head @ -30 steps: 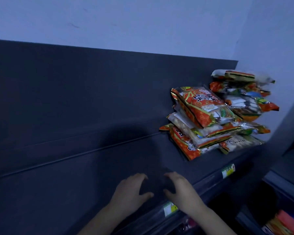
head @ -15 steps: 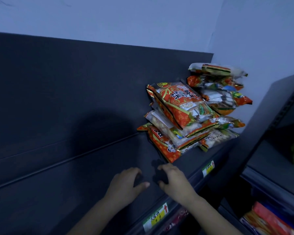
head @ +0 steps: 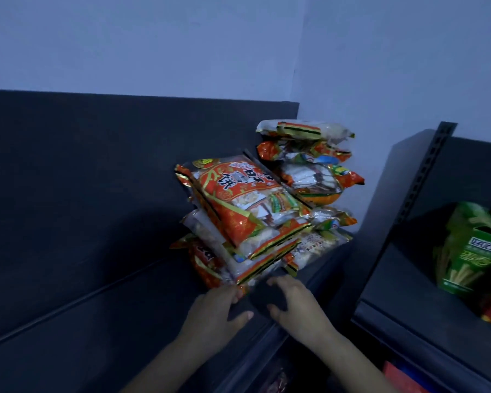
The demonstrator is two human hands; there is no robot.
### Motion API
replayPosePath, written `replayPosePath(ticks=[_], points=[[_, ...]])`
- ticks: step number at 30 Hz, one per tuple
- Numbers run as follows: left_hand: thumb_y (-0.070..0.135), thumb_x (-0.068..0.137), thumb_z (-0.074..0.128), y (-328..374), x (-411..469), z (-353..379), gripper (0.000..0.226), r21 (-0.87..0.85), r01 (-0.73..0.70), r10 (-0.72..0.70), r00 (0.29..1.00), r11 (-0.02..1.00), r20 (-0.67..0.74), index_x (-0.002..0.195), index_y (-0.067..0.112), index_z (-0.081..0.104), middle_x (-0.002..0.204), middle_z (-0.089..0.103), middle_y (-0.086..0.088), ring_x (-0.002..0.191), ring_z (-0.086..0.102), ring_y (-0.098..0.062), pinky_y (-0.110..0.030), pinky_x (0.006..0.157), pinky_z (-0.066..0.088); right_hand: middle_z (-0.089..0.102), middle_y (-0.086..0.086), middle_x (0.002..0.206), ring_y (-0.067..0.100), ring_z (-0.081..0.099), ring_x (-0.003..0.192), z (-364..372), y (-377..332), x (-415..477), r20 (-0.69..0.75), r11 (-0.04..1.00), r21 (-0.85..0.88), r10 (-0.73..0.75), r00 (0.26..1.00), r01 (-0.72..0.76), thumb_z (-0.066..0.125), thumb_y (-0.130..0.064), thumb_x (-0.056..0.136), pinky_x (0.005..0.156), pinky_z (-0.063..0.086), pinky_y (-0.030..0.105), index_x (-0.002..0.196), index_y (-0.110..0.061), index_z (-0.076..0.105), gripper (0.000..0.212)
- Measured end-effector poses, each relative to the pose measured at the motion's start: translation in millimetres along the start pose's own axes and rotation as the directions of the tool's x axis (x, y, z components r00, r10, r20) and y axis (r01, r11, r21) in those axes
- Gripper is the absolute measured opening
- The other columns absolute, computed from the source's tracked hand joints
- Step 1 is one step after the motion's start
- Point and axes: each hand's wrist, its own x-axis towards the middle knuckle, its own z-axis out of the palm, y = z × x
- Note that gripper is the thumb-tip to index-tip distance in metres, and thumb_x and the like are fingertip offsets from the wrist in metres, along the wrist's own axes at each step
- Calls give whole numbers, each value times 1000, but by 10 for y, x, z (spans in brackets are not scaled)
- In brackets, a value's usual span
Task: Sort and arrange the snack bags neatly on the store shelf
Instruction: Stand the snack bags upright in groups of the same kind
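- Dark shelf (head: 102,321): left and middle of the deck bare; back panel dark, blue-lit wall above.
- Left hand (head: 214,310): palm down at the front of the shelf, fingers curled, fingertips at the front edge of the lowest orange bag (head: 203,260). Contact likely; a closed grasp cannot be confirmed. Thumb spread toward the right hand.
- Front pile of snack bags (head: 247,219): at the right end of the shelf, several bags lying flat, stacked askew. Top bag (head: 238,199) red-orange with a clear window; long axis runs from back-left to front-right, printed side up, tilted down toward the front.
- Right hand (head: 298,304): released, fingers bent and spread, just in front of the pile, not holding anything.
- Back pile (head: 309,163): in the corner against the wall, taller, bags flat with long axes running roughly left-right.
- Neighbouring shelf unit (head: 425,282): green snack package (head: 476,253) standing upright.
- Versus 0.5 s ago: both hands have advanced from the bare deck to the pile's front edge.
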Motion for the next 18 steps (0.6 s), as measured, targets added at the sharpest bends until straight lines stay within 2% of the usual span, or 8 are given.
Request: replayPosePath(ticks=[5, 8, 11, 12, 14, 16, 18], points=[[43, 90, 57, 515, 587, 302, 34, -20, -35, 35, 999, 999, -2, 119, 26, 50, 104, 49, 17, 92, 43, 3, -10, 69, 31, 52, -1, 119, 18, 47, 114, -386, 574, 215, -30, 1000, -20, -14, 999, 13, 61, -22, 84, 96, 39, 30, 123, -18, 51, 40], [42, 90, 56, 817, 898, 454, 32, -27, -39, 39, 999, 999, -10, 117, 27, 49, 105, 49, 15, 92, 45, 0, -16, 71, 36, 53, 2, 120, 19, 46, 115, -574, 878, 336, -28, 999, -51, -20, 999, 19, 61, -21, 84, 96, 40, 32, 123, -16, 51, 41], [42, 88, 59, 1003, 1133, 474, 33, -28, -40, 39, 998, 999, -40, 116, 27, 50, 108, 54, 13, 97, 53, -5, -25, 80, 47, 54, 3, 122, 18, 46, 117, -698, 1073, 476, -23, 997, -65, -36, 999, 34, 62, -21, 84, 96, 40, 32, 129, -18, 49, 47], [39, 88, 60, 1044, 1204, 463, 33, -49, -54, 51, 997, 997, -51, 117, 27, 50, 108, 55, 13, 98, 53, -6, -25, 81, 47, 54, 3, 121, 18, 47, 115, -727, 1113, 528, -26, 998, -58, -35, 999, 34, 63, -20, 84, 95, 41, 32, 129, -18, 49, 47], [32, 88, 61, 1119, 1347, 414, 29, -82, -109, 103, 992, 991, -66, 115, 25, 53, 99, 53, 16, 93, 51, -5, -15, 72, 41, 55, 4, 119, 20, 50, 112, -780, 1163, 650, -36, 999, -28, -40, 999, 39, 62, -17, 83, 91, 43, 34, 124, -16, 51, 43], [28, 89, 59, 1199, 1499, 315, 22, -24, -155, 152, 985, 988, -80, 109, 21, 54, 90, 45, 15, 90, 47, -8, -14, 64, 32, 55, 4, 118, 20, 50, 111, -820, 1198, 792, -55, 998, -3, -58, 997, 58, 61, -14, 81, 91, 45, 35, 122, -15, 54, 42], [28, 89, 58, 1242, 1660, 201, 25, 44, -194, 197, 976, 980, -96, 112, 19, 54, 99, 47, 9, 99, 46, -11, -21, 74, 35, 57, 4, 117, 21, 52, 110, -868, 1230, 932, -75, 997, 14, -76, 994, 77, 62, -15, 80, 90, 46, 36, 122, -15, 55, 43]])
